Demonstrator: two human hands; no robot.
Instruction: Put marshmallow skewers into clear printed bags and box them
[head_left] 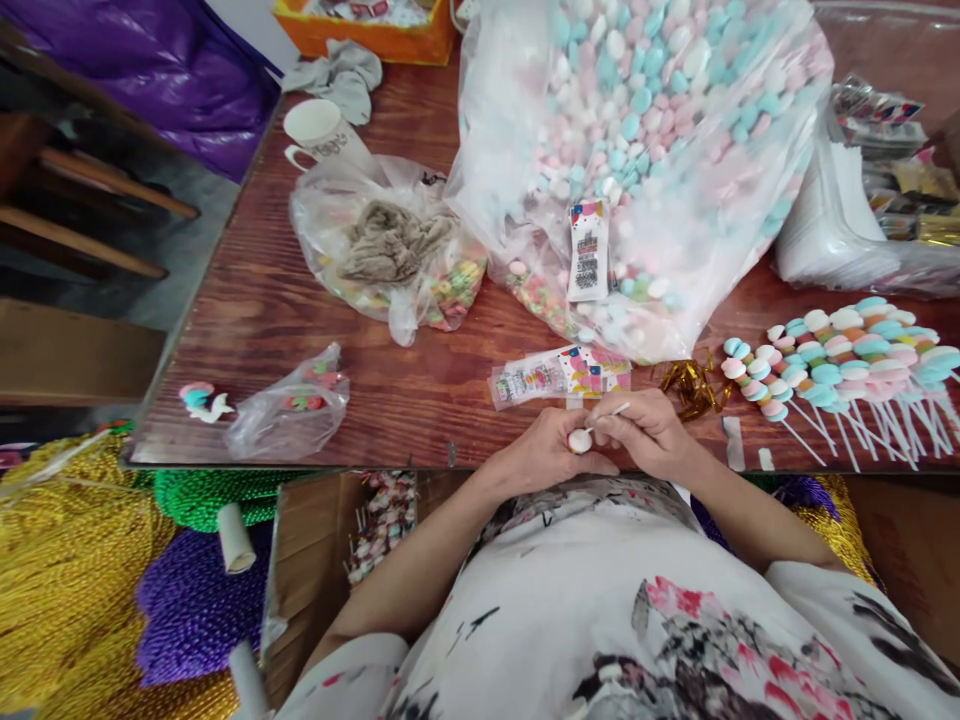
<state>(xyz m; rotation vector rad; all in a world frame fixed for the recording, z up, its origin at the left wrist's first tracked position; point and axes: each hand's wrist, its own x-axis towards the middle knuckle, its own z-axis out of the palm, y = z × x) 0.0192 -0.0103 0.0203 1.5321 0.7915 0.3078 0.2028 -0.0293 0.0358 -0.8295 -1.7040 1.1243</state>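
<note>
At the table's front edge my left hand [544, 452] is closed around a small round white candy [579, 441]. My right hand [646, 432] pinches a thin white stick [618, 410], whose lower end meets or nearly meets the candy. Just beyond my hands lie printed clear wrappers [559, 375]. Gold twist ties [694, 388] are heaped beside my right hand. Farther right is a pile of candy skewers [847, 355] in pink, white and blue on white sticks. Whatever sits under the white candy is hidden by my fingers.
A big clear bag of pastel candies [645, 130] fills the back, with a stack of wrappers [587, 250] on it. Left of it are a smaller candy bag [322, 225], a mug [326, 130] and a small plastic bag [292, 405]. Bead strands [75, 600] hang below the left edge.
</note>
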